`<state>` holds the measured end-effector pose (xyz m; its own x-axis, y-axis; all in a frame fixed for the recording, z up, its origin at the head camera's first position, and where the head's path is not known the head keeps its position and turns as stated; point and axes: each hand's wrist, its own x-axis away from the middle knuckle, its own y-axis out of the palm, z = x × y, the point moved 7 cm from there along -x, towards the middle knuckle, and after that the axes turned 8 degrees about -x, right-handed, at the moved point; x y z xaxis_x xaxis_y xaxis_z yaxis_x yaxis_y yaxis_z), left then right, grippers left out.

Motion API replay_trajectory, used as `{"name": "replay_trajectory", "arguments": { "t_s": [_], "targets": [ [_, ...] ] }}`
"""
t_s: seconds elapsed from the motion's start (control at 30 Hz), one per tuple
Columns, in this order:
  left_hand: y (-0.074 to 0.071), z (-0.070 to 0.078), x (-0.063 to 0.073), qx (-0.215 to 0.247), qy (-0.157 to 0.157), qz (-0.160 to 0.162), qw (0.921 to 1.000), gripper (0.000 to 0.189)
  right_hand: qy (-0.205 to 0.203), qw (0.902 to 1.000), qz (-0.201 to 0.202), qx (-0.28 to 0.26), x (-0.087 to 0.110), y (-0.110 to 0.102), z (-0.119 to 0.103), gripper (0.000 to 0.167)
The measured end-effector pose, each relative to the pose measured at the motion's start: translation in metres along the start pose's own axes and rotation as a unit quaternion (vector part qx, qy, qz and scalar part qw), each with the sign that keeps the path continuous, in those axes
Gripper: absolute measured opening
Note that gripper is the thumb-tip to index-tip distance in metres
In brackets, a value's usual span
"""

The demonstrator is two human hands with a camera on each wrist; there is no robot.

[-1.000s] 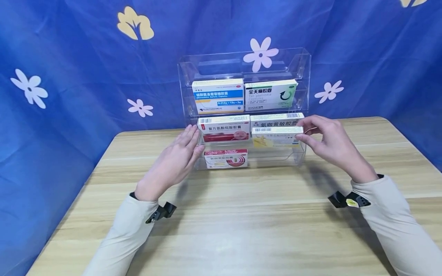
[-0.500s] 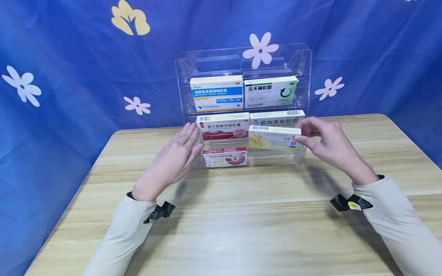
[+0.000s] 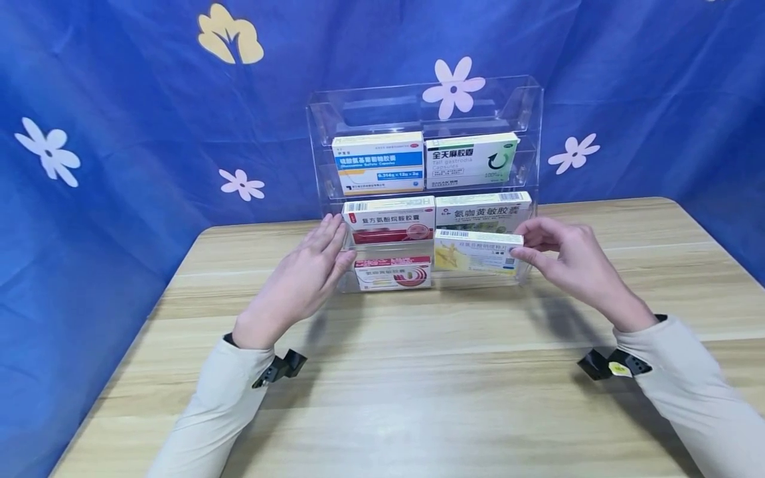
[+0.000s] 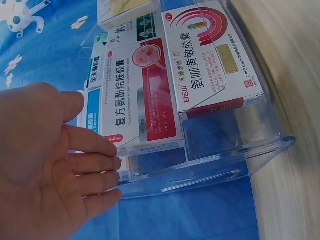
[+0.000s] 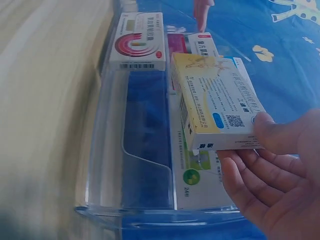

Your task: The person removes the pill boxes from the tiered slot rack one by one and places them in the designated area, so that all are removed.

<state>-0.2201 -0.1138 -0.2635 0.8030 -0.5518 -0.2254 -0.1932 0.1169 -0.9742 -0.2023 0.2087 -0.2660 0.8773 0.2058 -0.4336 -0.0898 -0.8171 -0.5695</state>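
Observation:
A white and yellow medicine box (image 3: 478, 253) is pinched at its right end between the thumb and fingers of my right hand (image 3: 564, 262). In the head view it overlaps the lower right part of a clear tiered rack (image 3: 478, 276). The right wrist view shows this medicine box (image 5: 220, 100) in front of a green and white box (image 5: 200, 192) on the middle tier. My left hand (image 3: 299, 279) lies with straight fingers along the rack's left side, fingertips right at its edge. Beside those fingertips is a red and white capsule box (image 3: 391, 222).
On the upper tier stand a blue and white box (image 3: 379, 166) and a green-edged box (image 3: 472, 162). A small red and white box (image 3: 394, 274) sits at the lower left of the rack. Behind the wooden table (image 3: 394, 372) hangs a blue flowered cloth (image 3: 149, 99).
My right hand has lowered the white and yellow box from in front of the middle-tier box towards the bottom tier, uncovering more of that box. The left hand has stayed at the rack's side.

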Motion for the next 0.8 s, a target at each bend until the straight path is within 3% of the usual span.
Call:
{"name": "replay_trajectory", "arguments": {
  "t_s": [0.8],
  "targets": [
    [0.0, 0.0, 0.0, 0.0, -0.009, -0.013, 0.9999, 0.059, 0.03, 0.9981, -0.035, -0.04, 0.013, 0.02, 0.012, 0.019]
  ]
}}
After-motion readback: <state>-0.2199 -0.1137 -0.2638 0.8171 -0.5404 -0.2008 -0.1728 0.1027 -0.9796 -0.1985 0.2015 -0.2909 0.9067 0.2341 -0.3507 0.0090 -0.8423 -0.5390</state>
